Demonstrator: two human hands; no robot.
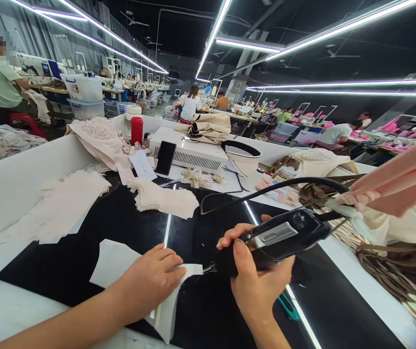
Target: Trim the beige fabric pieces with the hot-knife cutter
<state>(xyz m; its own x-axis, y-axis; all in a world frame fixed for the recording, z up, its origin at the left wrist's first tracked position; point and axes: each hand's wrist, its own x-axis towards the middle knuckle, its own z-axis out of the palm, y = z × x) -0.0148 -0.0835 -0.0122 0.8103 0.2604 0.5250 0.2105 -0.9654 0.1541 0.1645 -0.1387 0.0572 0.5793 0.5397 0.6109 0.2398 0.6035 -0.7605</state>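
Observation:
On the black cutting mat [117, 213] lies a pale fabric piece [115, 259], its lower end hanging toward me. My left hand [157, 277] presses it down, fingers bent and close together, holding it near its narrow right end. My right hand [253, 278] is wrapped round a black corded electric hand tool [284, 235] with a silver plate on its side. The tool's thin metal tip [210, 268] meets the fabric's right end, just beside my left fingers. Whatever lies under my left palm is hidden.
Stacked cream fabric pieces [166, 198] and a larger pile [66, 201] lie ahead. A phone [166, 157] leans on a white vented box [189, 152]. Teal-handled scissors or snips [288, 305] rest by my right wrist. The tool's cord [284, 184] loops right, near brown straps [393, 276].

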